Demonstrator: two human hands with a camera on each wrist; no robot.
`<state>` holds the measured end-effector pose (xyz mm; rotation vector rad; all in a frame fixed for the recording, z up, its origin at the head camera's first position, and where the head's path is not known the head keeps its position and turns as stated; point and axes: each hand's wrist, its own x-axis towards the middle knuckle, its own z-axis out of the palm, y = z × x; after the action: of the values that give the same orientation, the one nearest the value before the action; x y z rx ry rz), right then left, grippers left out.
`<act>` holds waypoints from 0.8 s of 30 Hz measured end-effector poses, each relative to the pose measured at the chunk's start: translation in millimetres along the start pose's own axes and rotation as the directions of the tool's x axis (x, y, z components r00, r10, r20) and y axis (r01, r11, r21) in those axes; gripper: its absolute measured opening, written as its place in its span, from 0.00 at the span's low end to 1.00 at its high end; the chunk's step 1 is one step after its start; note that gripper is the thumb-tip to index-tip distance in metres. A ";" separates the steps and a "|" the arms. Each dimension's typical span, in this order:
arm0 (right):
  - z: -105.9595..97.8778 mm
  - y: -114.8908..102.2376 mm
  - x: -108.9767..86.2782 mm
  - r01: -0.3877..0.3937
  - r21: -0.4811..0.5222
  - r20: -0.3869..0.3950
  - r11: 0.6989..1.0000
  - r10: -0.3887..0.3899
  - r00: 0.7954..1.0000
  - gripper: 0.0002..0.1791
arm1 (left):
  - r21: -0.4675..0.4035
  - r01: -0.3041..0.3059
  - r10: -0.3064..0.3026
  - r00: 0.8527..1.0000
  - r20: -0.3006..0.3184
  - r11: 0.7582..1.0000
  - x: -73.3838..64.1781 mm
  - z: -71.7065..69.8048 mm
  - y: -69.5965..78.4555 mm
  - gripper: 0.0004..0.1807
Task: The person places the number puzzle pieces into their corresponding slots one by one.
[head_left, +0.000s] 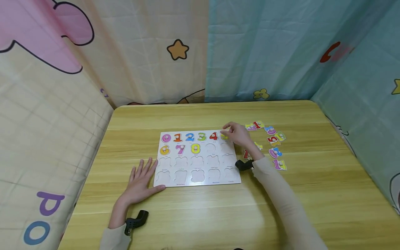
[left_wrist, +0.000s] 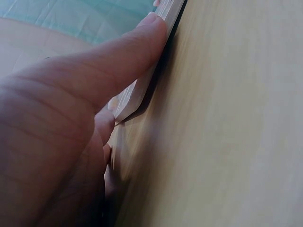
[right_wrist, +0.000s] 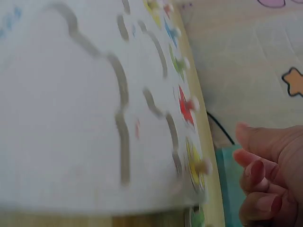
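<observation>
A white number puzzle board [head_left: 188, 149] lies on the table, with knobbed digits 0 to 8 in its first two rows and bare slots below. My left hand [head_left: 139, 186] rests at the board's lower left corner, fingers spread, the thumb [left_wrist: 137, 45] on its near edge. At the upper right corner, my right hand [head_left: 238, 134] hovers over the yellow 5 [right_wrist: 193, 165], which sits in its slot beside the red 4 [head_left: 214, 136]. In the right wrist view, the right fingers [right_wrist: 258, 172] are loosely bent, apart from the 5's knob, holding nothing.
Several loose number pieces lie right of the board, among them a purple-and-yellow one [head_left: 279, 164], a blue-and-purple one [head_left: 275, 152] and one with a 5 [head_left: 274, 140]. Some lie partly behind the right forearm [head_left: 275, 184]. Printed curtains [head_left: 143, 52] stand behind the wooden table [head_left: 200, 215].
</observation>
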<state>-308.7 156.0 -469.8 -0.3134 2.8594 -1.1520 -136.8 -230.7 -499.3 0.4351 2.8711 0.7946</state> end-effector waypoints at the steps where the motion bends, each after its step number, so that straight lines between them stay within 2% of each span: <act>1: -6.7 7.1 1.1 -0.013 -0.004 -0.025 1.000 0.013 1.000 0.17 | 0.001 -0.001 0.001 1.000 -0.002 1.000 -0.1 -0.2 0.0 0.52; 4: -23.6 25.1 2.4 -0.060 -0.043 -0.068 0.997 0.057 0.996 0.20 | 0.001 -0.004 0.004 1.000 -0.007 1.000 -0.3 -0.4 -0.1 0.52; 7: -35.3 36.9 2.3 -0.120 -0.075 -0.071 0.990 0.115 0.991 0.22 | 0.004 -0.006 0.006 1.000 -0.009 1.000 -0.2 0.0 -0.2 0.52; 13: -47.1 42.0 -2.5 -0.216 -0.115 -0.069 0.970 0.209 0.975 0.21 | 0.002 -0.004 0.004 1.000 -0.006 1.000 0.0 0.3 -0.2 0.52; 17: -48.0 44.1 -4.5 -0.225 -0.138 -0.069 0.964 0.218 0.974 0.18 | 0.002 -0.003 0.003 1.000 -0.005 1.000 0.0 0.2 -0.4 0.52; 24: -44.9 50.9 -1.6 -0.196 -0.151 -0.067 0.969 0.188 0.980 0.16 | 0.013 -0.001 0.001 1.000 -0.009 1.000 -0.4 0.9 -1.4 0.52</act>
<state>-321.0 222.7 -472.5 -0.0085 2.9519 -0.9179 -136.6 -231.6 -500.8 0.4357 2.8859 0.7804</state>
